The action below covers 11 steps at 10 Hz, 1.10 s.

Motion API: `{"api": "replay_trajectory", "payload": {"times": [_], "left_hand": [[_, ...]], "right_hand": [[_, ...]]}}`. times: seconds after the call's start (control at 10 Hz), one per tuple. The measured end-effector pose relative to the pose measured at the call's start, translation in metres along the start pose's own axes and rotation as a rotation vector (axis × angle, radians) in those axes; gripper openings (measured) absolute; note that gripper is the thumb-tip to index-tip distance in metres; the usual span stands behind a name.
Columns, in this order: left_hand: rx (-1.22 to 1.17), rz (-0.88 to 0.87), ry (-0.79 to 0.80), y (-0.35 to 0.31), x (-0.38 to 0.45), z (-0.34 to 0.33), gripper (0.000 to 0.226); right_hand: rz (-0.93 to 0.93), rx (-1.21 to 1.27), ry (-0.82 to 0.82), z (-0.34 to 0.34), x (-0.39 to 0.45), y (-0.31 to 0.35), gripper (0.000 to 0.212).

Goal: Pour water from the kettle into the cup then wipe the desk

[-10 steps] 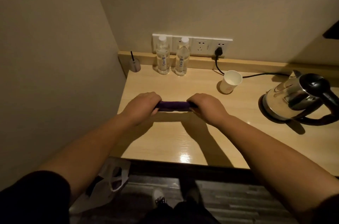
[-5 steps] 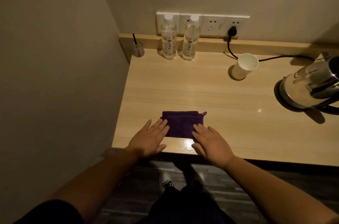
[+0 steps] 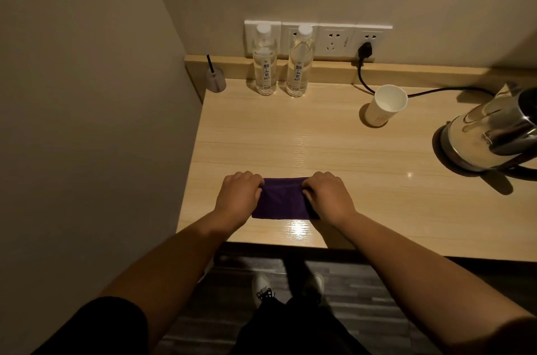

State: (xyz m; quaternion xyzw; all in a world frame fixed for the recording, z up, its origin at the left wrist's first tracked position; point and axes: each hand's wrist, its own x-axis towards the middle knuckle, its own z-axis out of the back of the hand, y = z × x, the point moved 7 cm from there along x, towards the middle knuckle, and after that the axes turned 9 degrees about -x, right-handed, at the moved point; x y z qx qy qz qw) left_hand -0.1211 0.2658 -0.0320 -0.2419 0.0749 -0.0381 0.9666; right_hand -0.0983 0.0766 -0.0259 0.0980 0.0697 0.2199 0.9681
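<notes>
A folded purple cloth (image 3: pixel 280 200) lies flat near the front edge of the wooden desk (image 3: pixel 334 151). My left hand (image 3: pixel 239 194) pinches its far left corner and my right hand (image 3: pixel 327 194) pinches its far right corner, fingers curled on the fabric. A white paper cup (image 3: pixel 385 106) stands upright toward the back, right of centre. The steel kettle (image 3: pixel 494 136) sits on its base at the right edge of view, partly cut off.
Two clear water bottles (image 3: pixel 264 64) (image 3: pixel 299 64) stand at the back against the wall sockets (image 3: pixel 334 40). A black power cord (image 3: pixel 436 90) runs from a socket to the kettle. A small holder with a black stick (image 3: pixel 215 80) sits in the back left corner. A wall borders the desk's left side.
Half a second ago both hands lay flat and open at the cloth's near edge; now they have moved forward and closed on its far corners. One second ago they held the cloth bunched up.
</notes>
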Motion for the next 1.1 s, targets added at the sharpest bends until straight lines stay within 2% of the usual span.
{"api": "replay_trajectory", "payload": {"times": [0.1, 0.2, 0.3, 0.4, 0.5, 0.7, 0.8, 0.9, 1.0, 1.1], "left_hand": [[-0.059, 0.050, -0.104, 0.006, 0.009, 0.007, 0.019], [0.009, 0.116, -0.108, 0.008, 0.009, 0.005, 0.024], [0.057, 0.046, -0.040, -0.006, -0.004, -0.010, 0.046], [0.154, -0.074, 0.157, -0.016, -0.021, -0.037, 0.065], [0.268, -0.099, 0.278, -0.006, -0.028, -0.051, 0.071], [0.320, -0.131, 0.310, -0.001, -0.029, -0.052, 0.076], [0.309, -0.118, 0.332, -0.004, -0.029, -0.048, 0.077], [0.244, -0.096, 0.322, -0.009, -0.027, -0.033, 0.076], [0.175, -0.097, 0.276, -0.021, -0.018, -0.005, 0.068], [0.157, -0.036, 0.270, -0.040, 0.013, 0.038, 0.047]], "right_hand": [[-0.074, 0.060, -0.086, 0.010, 0.004, -0.010, 0.013], [-0.111, -0.036, -0.033, 0.007, 0.011, -0.012, 0.021], [-0.060, -0.104, -0.064, 0.008, 0.005, -0.003, 0.026], [0.087, -0.145, 0.016, -0.010, -0.017, 0.015, 0.053], [0.146, -0.247, 0.216, -0.040, -0.034, 0.014, 0.069], [0.166, -0.304, 0.280, -0.045, -0.036, 0.010, 0.079], [0.148, -0.250, 0.280, -0.041, -0.036, 0.013, 0.083], [0.119, -0.171, 0.210, -0.024, -0.030, 0.015, 0.079], [0.144, -0.132, 0.104, 0.006, -0.019, 0.015, 0.052], [0.097, -0.129, 0.176, 0.045, 0.015, 0.010, 0.043]]}}
